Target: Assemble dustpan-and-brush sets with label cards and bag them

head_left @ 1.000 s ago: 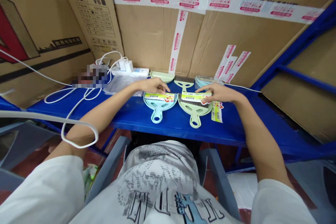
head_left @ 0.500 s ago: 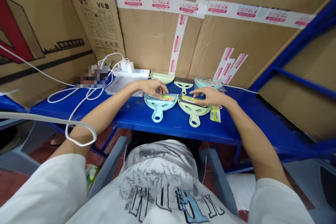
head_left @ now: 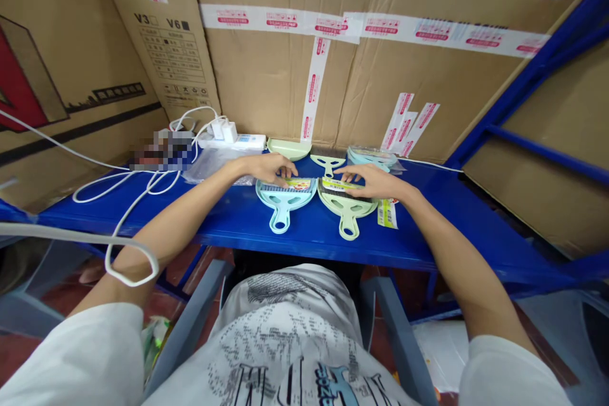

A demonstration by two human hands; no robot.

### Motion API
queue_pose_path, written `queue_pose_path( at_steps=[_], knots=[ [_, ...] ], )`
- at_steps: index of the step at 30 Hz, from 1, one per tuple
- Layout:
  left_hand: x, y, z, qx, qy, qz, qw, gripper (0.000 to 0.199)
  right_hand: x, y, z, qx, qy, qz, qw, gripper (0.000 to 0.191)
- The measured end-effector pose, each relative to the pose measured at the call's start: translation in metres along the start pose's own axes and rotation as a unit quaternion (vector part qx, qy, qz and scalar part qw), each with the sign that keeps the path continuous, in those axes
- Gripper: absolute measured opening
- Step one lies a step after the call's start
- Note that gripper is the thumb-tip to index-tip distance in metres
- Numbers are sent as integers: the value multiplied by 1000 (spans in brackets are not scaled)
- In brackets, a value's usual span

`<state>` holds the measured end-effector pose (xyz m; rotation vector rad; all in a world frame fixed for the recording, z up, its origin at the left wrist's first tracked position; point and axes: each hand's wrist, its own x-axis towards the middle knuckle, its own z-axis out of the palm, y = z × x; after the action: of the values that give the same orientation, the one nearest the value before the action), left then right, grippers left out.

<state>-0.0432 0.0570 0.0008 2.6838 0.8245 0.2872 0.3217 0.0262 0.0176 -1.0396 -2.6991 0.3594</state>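
Note:
On the blue table, a light blue dustpan-and-brush set [head_left: 285,203] lies beside a light green set [head_left: 349,208], their handles toward me. My left hand [head_left: 273,169] rests at the upper edge of the blue set, fingers apart and slightly curled, touching its label. Over the top of the green set is my right hand [head_left: 364,180], its fingers apart near the yellow-green label. Neither hand grips anything that I can see. A loose label card [head_left: 387,214] lies right of the green set.
Behind the sets are a green dustpan [head_left: 289,150], a small green brush [head_left: 328,162] and a wrapped blue set [head_left: 371,157]. Plastic film [head_left: 216,168], a power strip [head_left: 251,141] and white cables are at the left. Cardboard [head_left: 266,76] stands behind the table [head_left: 228,222].
The view has tilted and shifted slightly, so everything sits lower and a little left. My right hand's fingers have moved slightly over the green set's label.

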Motion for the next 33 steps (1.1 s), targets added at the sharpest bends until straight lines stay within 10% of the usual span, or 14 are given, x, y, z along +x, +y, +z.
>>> queue_pose_path(
  at_steps=[23, 33],
  knots=[
    [1, 10, -2, 2, 4, 24, 1000, 44, -2, -3, -4, 1, -37, 3, 999, 62],
    [-14, 7, -35, 113, 241, -75, 961, 25, -5, 14, -17, 10, 88, -13, 996, 42]
  ],
)
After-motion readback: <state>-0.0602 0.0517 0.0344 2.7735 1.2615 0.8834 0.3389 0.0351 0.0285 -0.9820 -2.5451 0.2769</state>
